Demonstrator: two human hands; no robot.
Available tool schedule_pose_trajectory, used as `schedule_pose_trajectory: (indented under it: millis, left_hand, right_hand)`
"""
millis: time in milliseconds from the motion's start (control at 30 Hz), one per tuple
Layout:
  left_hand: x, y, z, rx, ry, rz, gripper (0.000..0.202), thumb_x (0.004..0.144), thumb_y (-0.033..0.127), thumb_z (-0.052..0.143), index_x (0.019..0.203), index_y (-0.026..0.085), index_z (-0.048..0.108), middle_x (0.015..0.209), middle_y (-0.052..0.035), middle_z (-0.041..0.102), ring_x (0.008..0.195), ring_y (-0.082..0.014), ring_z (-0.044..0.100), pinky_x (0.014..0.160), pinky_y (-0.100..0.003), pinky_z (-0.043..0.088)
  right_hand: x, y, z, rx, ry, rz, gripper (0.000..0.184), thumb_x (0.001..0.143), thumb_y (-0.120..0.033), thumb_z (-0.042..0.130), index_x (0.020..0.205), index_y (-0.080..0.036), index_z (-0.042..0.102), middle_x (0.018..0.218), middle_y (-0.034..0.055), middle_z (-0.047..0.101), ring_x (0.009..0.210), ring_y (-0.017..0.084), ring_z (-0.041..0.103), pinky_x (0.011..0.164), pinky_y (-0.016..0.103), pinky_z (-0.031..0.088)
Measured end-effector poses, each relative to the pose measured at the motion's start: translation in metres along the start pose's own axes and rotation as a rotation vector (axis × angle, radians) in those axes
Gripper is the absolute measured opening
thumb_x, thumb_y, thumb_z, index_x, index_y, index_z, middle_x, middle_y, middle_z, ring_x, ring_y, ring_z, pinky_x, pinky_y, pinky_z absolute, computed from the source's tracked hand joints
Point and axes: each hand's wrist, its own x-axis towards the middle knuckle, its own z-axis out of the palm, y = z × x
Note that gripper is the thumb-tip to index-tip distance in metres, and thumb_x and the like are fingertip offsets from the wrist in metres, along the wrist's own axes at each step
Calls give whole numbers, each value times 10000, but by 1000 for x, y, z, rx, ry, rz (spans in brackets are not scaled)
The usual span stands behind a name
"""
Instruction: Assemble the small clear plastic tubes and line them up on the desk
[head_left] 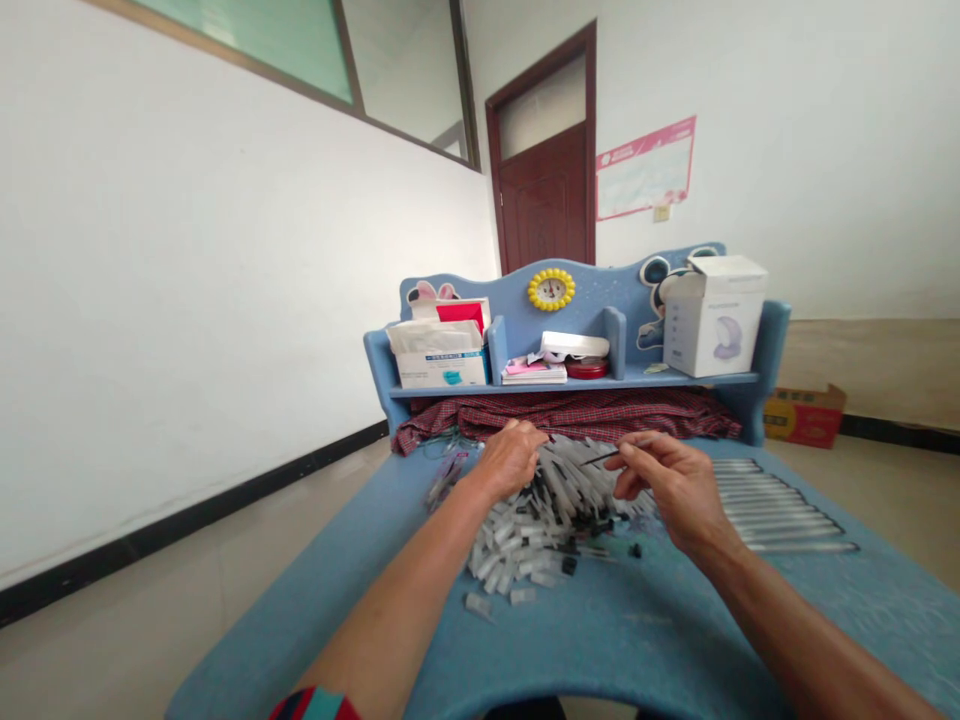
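Observation:
Over the back left of a pile of loose pen parts is my left hand [513, 457], its fingers closed. Whatever they hold, if anything, is too small to make out. My right hand [670, 482] pinches a thin dark pen refill [598, 459] between thumb and fingers, the tip pointing left over the pile. Translucent pen barrels [564, 482] lie heaped between the hands. Nearer to me are many clear pen caps [504, 545] and small black plugs [569, 566]. Beyond my right wrist, pens [780, 505] lie side by side in a row.
The blue desk [585, 640] carries a raised shelf [525, 390] at its back, with a mask box [442, 367], a white carton [716, 318] and a yellow flower-shaped clock [551, 290]. A checked cloth [600, 412] is bunched under the shelf. A cardboard box [806, 415] sits on the floor.

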Motion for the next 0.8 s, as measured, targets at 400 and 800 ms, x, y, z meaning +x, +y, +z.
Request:
schedule_pose_trajectory:
  millis: [400, 800]
  left_hand:
    - [8, 8, 9, 92, -71, -58, 179, 792, 159, 496, 829, 166, 671, 898, -108, 623, 902, -227, 554, 762, -330, 472]
    - [-3, 23, -5, -213, 226, 83, 180, 841, 209, 512, 971, 181, 634, 941, -53, 675, 900, -184, 586, 823, -295, 444]
  right_hand:
    - [-2, 1, 2, -12, -8, 13, 302, 675, -416, 701, 757, -141, 606, 603, 50, 684, 393, 122, 568, 393, 224, 433]
    - [-1, -10, -3, 158, 16, -80, 230, 732, -337, 677, 840, -154, 592, 684, 58, 703, 450, 149, 610, 434, 261, 459]
